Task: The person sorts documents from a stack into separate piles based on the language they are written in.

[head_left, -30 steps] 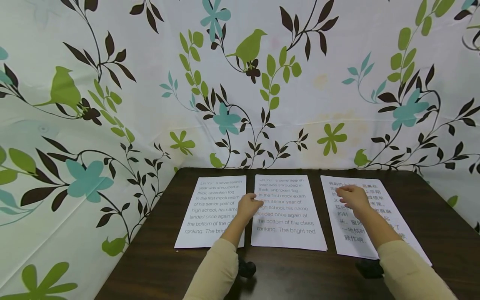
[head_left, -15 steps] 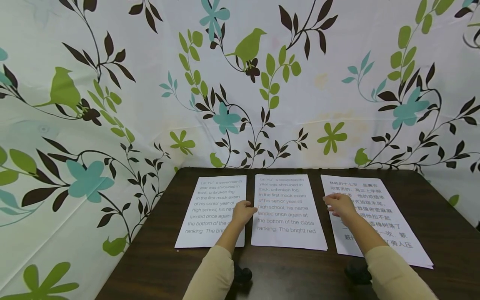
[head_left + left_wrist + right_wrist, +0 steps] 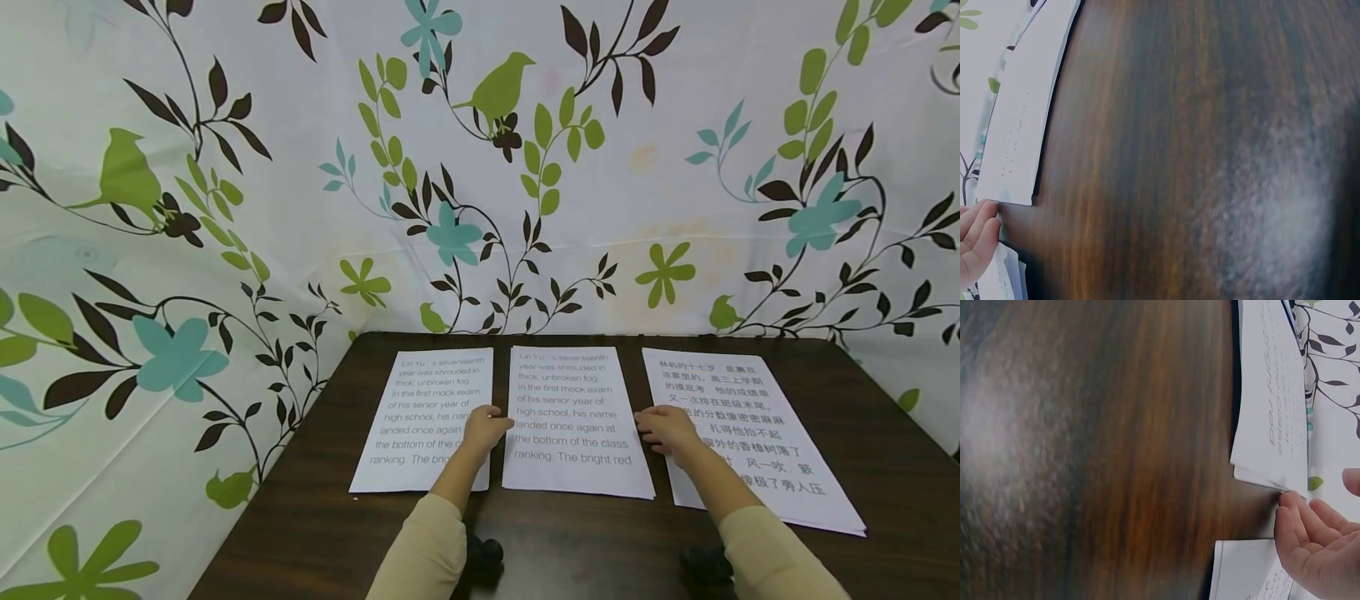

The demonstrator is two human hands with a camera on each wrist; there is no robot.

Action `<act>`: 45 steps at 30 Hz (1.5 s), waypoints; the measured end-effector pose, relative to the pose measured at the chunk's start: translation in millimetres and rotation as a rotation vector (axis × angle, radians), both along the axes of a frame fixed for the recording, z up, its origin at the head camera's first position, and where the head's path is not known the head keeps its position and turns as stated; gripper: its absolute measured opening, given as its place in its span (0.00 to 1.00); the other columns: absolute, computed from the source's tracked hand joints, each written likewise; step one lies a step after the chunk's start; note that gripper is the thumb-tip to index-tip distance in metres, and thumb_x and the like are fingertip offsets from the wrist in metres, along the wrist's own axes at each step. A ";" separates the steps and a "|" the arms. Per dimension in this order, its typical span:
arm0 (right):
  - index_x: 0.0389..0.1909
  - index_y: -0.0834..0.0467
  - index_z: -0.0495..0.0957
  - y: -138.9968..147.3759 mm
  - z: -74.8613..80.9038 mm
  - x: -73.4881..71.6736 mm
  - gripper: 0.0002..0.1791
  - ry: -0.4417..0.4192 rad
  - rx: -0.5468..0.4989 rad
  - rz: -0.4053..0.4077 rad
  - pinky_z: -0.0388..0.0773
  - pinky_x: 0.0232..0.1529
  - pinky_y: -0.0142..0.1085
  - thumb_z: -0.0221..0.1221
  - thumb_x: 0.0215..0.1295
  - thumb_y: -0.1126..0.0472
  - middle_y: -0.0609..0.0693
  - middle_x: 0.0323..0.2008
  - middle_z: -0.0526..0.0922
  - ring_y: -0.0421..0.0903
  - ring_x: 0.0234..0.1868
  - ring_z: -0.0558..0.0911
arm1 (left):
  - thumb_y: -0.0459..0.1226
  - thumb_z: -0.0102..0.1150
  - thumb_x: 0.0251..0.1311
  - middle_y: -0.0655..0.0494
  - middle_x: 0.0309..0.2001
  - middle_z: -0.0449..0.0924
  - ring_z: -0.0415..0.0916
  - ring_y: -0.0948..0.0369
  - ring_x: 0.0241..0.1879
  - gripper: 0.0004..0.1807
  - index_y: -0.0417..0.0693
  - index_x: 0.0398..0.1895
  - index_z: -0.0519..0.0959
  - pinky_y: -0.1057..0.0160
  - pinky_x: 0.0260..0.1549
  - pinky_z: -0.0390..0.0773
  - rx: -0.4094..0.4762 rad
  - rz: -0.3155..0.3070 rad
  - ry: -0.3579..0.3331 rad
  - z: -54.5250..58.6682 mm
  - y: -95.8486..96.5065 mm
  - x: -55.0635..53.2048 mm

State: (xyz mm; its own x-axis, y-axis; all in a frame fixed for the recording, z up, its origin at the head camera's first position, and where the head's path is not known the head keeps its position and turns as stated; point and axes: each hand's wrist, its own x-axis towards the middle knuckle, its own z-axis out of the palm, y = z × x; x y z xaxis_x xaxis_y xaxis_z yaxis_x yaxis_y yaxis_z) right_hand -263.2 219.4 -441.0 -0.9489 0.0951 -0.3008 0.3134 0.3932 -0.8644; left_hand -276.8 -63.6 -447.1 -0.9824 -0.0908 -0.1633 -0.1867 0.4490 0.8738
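Observation:
Printed sheets of English text, the middle paper stack (image 3: pixel 570 425), lie flat between my two hands. My left hand (image 3: pixel 483 427) is at its left edge, over the right side of the left paper stack (image 3: pixel 408 425). At the opposite edge is my right hand (image 3: pixel 670 432), which partly covers the right paper stack (image 3: pixel 757 450) with Chinese characters. In the right wrist view, loosely bent fingers (image 3: pixel 1297 525) touch the middle stack's side, the thumb apart. The left wrist view has fingertips (image 3: pixel 988 212) against the same stack's other side.
All three stacks lie on a dark wooden table (image 3: pixel 585 550), in a row with narrow gaps. Behind it hangs a white cloth (image 3: pixel 285 83) patterned with birds and leaves. A dark rounded object (image 3: pixel 486 554) shows below the left sleeve, another (image 3: pixel 705 567) below the right.
My right hand has moved left and toward me, from over the right stack to the middle stack's right edge. My left hand has dropped slightly nearer me and left. The stacks stay in place.

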 end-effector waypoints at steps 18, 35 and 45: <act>0.48 0.68 0.67 9.4 -39.7 -26.7 0.24 0.063 0.044 -0.054 0.73 0.30 0.35 0.49 0.60 0.52 0.59 0.39 0.74 0.49 0.36 0.75 | 0.33 0.53 0.50 0.40 0.41 0.72 0.72 0.49 0.39 0.21 0.29 0.47 0.69 0.57 0.36 0.73 0.125 0.016 0.003 2.2 2.2 -1.1; 0.52 0.75 0.61 -17.0 -5.1 3.9 0.22 0.018 -0.090 -0.132 0.70 0.23 0.28 0.46 0.60 0.64 0.63 0.40 0.71 0.47 0.32 0.74 | 0.27 0.54 0.46 0.46 0.30 0.73 0.74 0.57 0.27 0.14 0.28 0.39 0.73 0.64 0.24 0.76 0.192 0.044 -0.018 -10.0 13.4 -0.7; 0.43 0.76 0.67 -17.6 -14.2 6.0 0.17 0.033 -0.071 -0.127 0.73 0.26 0.34 0.47 0.58 0.67 0.60 0.32 0.73 0.47 0.29 0.75 | 0.27 0.54 0.41 0.47 0.28 0.74 0.69 0.57 0.21 0.14 0.30 0.35 0.76 0.65 0.17 0.71 0.034 0.062 0.021 -14.5 13.7 2.2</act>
